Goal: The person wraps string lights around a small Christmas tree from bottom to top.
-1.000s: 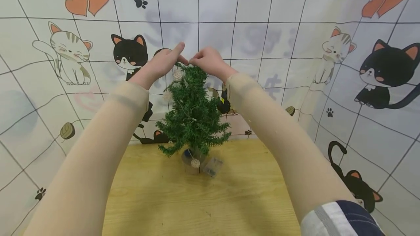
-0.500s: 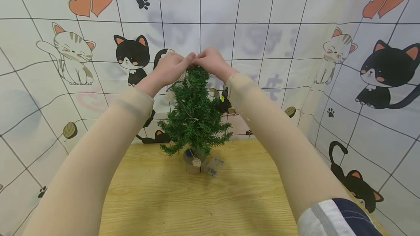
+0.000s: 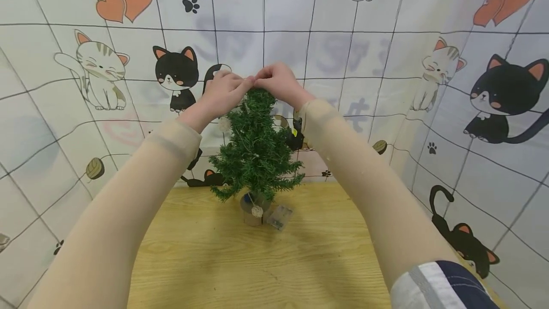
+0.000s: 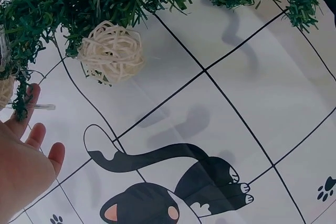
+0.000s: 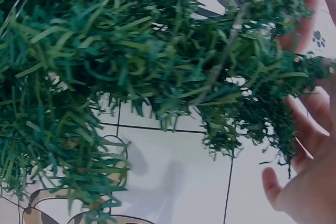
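Observation:
A small green artificial Christmas tree (image 3: 257, 142) stands on the wooden table. My left hand (image 3: 223, 93) pinches at its top, the thumb lowered toward the right fingertips. From the right side, my right hand (image 3: 280, 82) pinches the same tip with thumb and forefinger. In the left wrist view, a clear bulb (image 4: 44, 107) shows beside the left fingers, and a cream wicker ball (image 4: 111, 52) hangs from the branches. A thin clear light string (image 5: 223, 59) runs over the needles in the right wrist view. Another wicker ball (image 3: 257, 211) dangles by the tree's base.
A flat clear plastic case (image 3: 280, 217) lies on the wooden table (image 3: 257, 271) beside the round tree base (image 3: 253, 219). A black item with a yellow mark (image 3: 295, 135) shows by the right branches. Cat-print cloth (image 3: 343, 51) hangs behind and at both sides.
My left hand has moved right, and its raised thumb has come down to the tree's tip. The right hand stays at the tip. The head view has shifted slightly.

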Action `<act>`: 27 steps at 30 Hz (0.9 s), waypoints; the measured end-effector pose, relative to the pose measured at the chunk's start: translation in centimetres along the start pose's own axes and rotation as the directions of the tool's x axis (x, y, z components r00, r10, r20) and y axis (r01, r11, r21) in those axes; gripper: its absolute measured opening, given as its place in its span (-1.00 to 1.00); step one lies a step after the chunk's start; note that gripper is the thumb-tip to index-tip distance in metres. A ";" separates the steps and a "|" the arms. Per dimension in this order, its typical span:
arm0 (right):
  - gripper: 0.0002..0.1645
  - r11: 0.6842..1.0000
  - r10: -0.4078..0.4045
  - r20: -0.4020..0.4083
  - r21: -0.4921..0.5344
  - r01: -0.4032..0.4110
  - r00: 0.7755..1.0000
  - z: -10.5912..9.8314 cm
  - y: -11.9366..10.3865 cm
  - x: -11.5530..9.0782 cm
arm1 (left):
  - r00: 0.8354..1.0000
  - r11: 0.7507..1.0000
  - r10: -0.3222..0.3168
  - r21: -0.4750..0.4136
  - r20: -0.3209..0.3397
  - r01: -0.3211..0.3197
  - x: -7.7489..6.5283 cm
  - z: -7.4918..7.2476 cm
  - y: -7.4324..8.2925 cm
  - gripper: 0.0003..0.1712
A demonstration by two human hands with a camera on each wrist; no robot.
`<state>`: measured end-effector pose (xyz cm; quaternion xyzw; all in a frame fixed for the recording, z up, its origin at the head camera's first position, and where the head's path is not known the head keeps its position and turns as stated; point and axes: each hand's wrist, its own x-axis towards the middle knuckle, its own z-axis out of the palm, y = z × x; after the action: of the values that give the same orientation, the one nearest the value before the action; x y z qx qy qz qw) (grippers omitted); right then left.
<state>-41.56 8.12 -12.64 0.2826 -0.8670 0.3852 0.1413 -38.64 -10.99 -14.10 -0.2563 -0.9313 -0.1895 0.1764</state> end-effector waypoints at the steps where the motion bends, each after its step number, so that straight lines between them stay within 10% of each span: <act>1: -0.70 1.000 -0.012 -0.018 -0.016 0.012 1.000 0.1 0.0 -0.1 | 1.000 1.000 -0.001 0.009 -0.001 0.001 0.0 0.0 0.1 -0.16; 16: -0.76 0.998 -0.019 -0.171 -0.066 0.008 0.985 -0.8 1.9 -2.3 | 0.999 0.984 0.003 0.180 -0.048 0.005 -0.8 0.5 0.2 -0.23; 27: -0.82 0.999 -0.012 -0.118 -0.052 0.006 0.993 -0.8 4.7 -5.3 | 0.998 0.976 0.015 0.217 -0.058 -0.002 -0.8 0.9 0.2 -0.24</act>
<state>-40.18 13.31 -17.33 0.2596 -0.8656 0.3779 0.2013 -38.09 -10.76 -15.18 -0.2336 -0.9397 -0.0934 0.2317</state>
